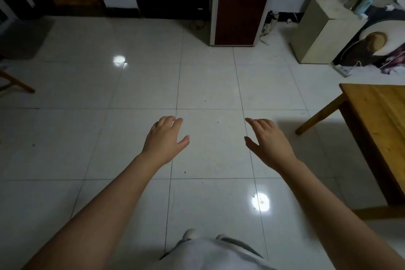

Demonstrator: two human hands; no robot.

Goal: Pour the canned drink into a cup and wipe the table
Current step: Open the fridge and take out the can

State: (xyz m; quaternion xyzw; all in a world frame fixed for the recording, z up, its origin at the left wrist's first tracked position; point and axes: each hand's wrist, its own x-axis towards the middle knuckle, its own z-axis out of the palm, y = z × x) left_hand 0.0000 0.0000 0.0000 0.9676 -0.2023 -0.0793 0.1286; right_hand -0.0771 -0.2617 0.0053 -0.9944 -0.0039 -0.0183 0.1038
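Left hand: my left hand [164, 140] hangs out in front of me over the floor [208, 85], palm down, fingers loosely spread, holding nothing.
Right hand: my right hand [267, 142] mirrors it, fingers relaxed and apart, thumb out to the side, also holding nothing.
Gap: the two hands are well apart from each other, and neither touches anything.
Desk: only a corner of the wooden desk [379, 114] shows at my right edge, with one slanted leg; the bare part I see carries nothing.
Can and cup: I see neither in this view (nor any cloth), so I cannot say where they stand; I judge they lie on the desk's hidden part, off to my right.
Stage: by my reading the task is not yet begun, and turning to face the desk comes first.
Handling, can: I expect a thin, stiff metal wall, possibly slick if cold, weighty while full; I would wrap it round the middle and not squeeze hard.
Handling, cup: likely light and easy to tip, so I would steady it with the other hand near its base while pouring.
Surroundings: a pale cabinet [320, 33] stands beyond the desk, and a dark-panelled unit [238, 4] against the far wall.
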